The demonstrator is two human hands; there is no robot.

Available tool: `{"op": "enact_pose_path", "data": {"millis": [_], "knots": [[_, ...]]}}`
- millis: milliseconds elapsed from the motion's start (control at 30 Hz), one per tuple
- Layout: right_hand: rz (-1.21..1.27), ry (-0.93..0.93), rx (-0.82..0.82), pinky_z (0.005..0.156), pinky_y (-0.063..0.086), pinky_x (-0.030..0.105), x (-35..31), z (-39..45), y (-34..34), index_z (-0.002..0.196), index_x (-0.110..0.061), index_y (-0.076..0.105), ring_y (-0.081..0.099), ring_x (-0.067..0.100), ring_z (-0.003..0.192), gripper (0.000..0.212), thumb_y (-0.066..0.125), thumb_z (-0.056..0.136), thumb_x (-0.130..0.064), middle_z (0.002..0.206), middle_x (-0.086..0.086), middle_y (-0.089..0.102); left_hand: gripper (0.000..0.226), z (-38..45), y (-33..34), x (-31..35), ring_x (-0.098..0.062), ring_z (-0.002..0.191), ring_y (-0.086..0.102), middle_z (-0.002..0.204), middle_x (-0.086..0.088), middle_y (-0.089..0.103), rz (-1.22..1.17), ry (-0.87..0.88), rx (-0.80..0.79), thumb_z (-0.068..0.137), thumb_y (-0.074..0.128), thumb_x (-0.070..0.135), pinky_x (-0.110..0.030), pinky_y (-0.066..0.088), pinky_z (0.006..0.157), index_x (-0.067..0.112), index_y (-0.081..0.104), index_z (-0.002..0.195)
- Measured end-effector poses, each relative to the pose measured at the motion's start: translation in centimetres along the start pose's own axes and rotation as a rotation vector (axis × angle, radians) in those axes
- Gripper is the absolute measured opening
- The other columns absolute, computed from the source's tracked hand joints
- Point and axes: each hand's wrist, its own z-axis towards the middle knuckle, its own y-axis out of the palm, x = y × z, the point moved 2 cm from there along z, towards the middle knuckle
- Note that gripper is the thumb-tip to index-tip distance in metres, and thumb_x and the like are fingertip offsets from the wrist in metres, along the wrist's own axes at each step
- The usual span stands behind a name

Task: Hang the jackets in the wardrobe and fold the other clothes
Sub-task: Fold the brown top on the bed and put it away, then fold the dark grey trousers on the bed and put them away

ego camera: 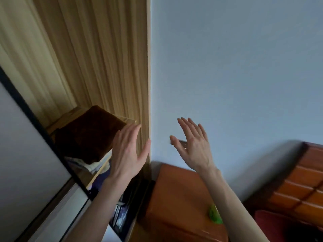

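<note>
The open wardrobe (104, 67) of light wood fills the upper left, with its side panel edge running down the middle. A dark brown folded cloth (87, 133) lies on a shelf inside, above lighter and darker clothes (90, 165) on lower shelves. My left hand (129, 151) is raised with fingers apart, just in front of the brown cloth and the panel edge, holding nothing. My right hand (194, 147) is raised before the pale blue wall, fingers spread and empty. No jacket or hanger is visible.
A white sliding door with a dark frame (26, 137) covers the lower left. An orange-brown bedside cabinet (178, 198) stands beside the wardrobe with a small green object (215, 216) on it. A wooden headboard (300, 180) and red bedding (279, 224) are at lower right.
</note>
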Motion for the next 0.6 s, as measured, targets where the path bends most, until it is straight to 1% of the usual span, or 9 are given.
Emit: {"op": "enact_pose_path", "data": {"millis": [100,233,400,533,600], "knots": [[-0.067,0.094,0.055,0.128,0.021,0.043,1.3,-2.8,-3.4,0.155,-0.02,0.046,0.032,0.015,0.154,0.068,0.042,0.102,-0.063,0.158,-0.005,0.048,0.062,-0.4,0.6,2.6,-0.03,0.14,0.048,0.15,-0.01,0.054,-0.051,0.085,-0.005,0.101,0.049,0.051,-0.05,0.038,0.117,0.009,0.052,0.147],[-0.159,0.183,0.089,0.128,0.019,0.043,3.4,-6.9,-8.5,0.156,-0.02,0.043,0.03,0.015,0.154,0.069,0.04,0.103,-0.064,0.16,-0.004,0.046,0.059,-1.4,1.9,7.2,-0.033,0.142,0.047,0.151,-0.012,0.055,-0.151,0.191,-0.024,0.101,0.051,0.047,-0.044,0.032,0.12,0.007,0.054,0.145],[-0.271,0.284,0.116,0.129,0.017,0.042,5.5,-13.4,-15.2,0.157,-0.021,0.04,0.028,0.016,0.155,0.066,0.044,0.105,-0.061,0.162,-0.003,0.043,0.062,-4.4,3.3,14.1,-0.028,0.149,0.04,0.156,-0.008,0.05,-0.24,0.276,-0.116,0.103,0.042,0.054,-0.054,0.036,0.119,0.012,0.049,0.149],[-0.317,0.378,0.159,0.127,0.022,0.048,6.6,-20.1,-20.5,0.156,-0.02,0.042,0.031,0.018,0.154,0.068,0.041,0.103,-0.063,0.16,-0.001,0.046,0.062,-8.3,3.9,20.5,-0.025,0.151,0.037,0.158,-0.006,0.048,-0.279,0.353,-0.165,0.104,0.041,0.054,-0.052,0.032,0.123,0.015,0.047,0.151],[-0.346,0.431,0.176,0.127,0.021,0.048,6.9,-24.1,-23.3,0.156,-0.02,0.043,0.029,0.017,0.155,0.068,0.04,0.103,-0.063,0.161,-0.002,0.045,0.06,-11.0,4.0,23.7,-0.023,0.152,0.035,0.159,-0.005,0.046,-0.305,0.386,-0.196,0.104,0.044,0.053,-0.05,0.031,0.124,0.017,0.045,0.152]]}}
